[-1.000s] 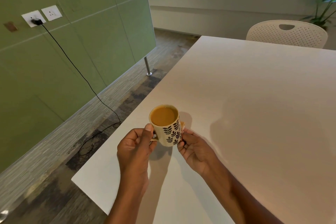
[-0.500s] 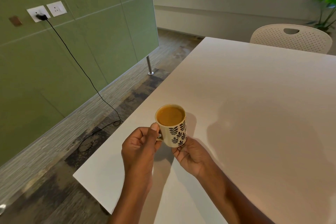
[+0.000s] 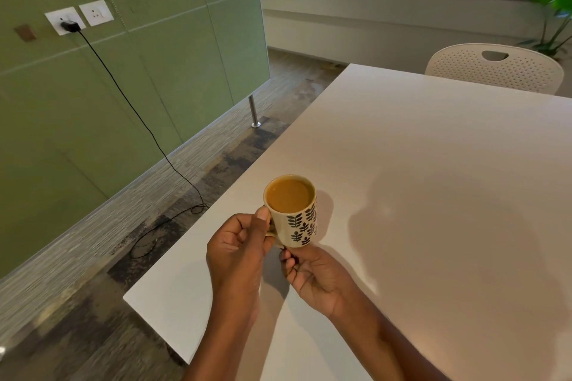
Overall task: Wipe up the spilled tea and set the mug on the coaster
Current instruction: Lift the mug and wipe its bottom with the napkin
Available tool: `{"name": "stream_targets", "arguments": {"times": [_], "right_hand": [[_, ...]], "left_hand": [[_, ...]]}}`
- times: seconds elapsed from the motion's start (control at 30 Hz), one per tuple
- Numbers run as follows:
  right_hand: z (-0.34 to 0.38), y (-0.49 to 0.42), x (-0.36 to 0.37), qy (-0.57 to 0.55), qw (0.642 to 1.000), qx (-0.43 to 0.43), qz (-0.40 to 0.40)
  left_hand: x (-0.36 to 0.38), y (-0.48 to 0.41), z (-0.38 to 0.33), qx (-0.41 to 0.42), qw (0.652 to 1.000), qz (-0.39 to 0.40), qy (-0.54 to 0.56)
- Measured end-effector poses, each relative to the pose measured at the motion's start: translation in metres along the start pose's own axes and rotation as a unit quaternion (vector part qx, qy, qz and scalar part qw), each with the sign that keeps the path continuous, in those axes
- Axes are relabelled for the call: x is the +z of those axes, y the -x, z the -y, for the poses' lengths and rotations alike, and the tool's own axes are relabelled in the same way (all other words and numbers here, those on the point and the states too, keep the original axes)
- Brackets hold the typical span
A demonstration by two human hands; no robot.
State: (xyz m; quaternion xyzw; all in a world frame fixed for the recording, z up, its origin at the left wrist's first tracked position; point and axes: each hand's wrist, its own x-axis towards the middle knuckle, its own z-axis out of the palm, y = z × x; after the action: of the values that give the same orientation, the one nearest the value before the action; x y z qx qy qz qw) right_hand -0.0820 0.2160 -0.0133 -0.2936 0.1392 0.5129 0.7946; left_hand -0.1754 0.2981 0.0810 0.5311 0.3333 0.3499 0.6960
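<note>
Both hands hold the mug [image 3: 297,226]. The left hand [image 3: 238,244] is curled round the handle with its thumb by the rim, and the right hand [image 3: 312,275] has its fingers curled under the base, probably to steady it because the tea [image 3: 289,195] is nearly brimming. The mug is just beyond the hands, over the near left corner of the table [image 3: 433,195]. No spill or coaster is in view.

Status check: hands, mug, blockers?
Left hand grips mug handle; right hand steadies its base. Mug upright, full of tea, over table. No coaster or spill in view.
</note>
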Motion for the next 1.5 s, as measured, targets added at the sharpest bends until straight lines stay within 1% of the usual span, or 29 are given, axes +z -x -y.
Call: {"name": "stream_targets", "arguments": {"times": [0.2,0.33,0.53,0.7,0.8,1.0,1.1,1.33,1.5], "right_hand": [[-0.001,0.015,-0.008,0.009,1.0,0.008,0.021],[0.009,0.027,-0.016,0.027,0.999,0.007,0.021],[0.03,0.031,-0.024,0.068,0.997,-0.028,0.005],[0.045,0.024,-0.024,0.12,0.991,-0.053,0.013],[0.051,0.02,-0.023,0.126,0.99,-0.058,0.02],[0.062,0.003,-0.014,0.106,0.992,-0.068,-0.002],[0.069,-0.004,-0.008,0.093,0.993,-0.071,-0.001],[0.105,-0.004,-0.004,-0.03,0.99,-0.137,-0.006],[0.122,0.007,-0.014,-0.025,0.986,-0.163,-0.038]], "left_hand": [[-0.006,-0.007,0.004,0.015,1.0,-0.002,-0.025],[-0.013,-0.01,0.004,0.016,1.0,-0.004,-0.021],[-0.018,-0.011,0.008,0.014,1.0,-0.003,-0.026],[-0.018,-0.01,0.009,0.013,1.0,-0.003,-0.02],[-0.018,-0.011,0.009,0.014,1.0,-0.001,-0.017],[-0.017,-0.015,0.011,0.012,1.0,0.005,-0.004],[-0.014,-0.019,0.014,0.014,1.0,0.007,-0.002],[-0.003,-0.031,0.035,0.008,0.999,0.008,-0.031],[0.014,-0.044,0.062,-0.013,0.999,0.001,-0.042]]}}
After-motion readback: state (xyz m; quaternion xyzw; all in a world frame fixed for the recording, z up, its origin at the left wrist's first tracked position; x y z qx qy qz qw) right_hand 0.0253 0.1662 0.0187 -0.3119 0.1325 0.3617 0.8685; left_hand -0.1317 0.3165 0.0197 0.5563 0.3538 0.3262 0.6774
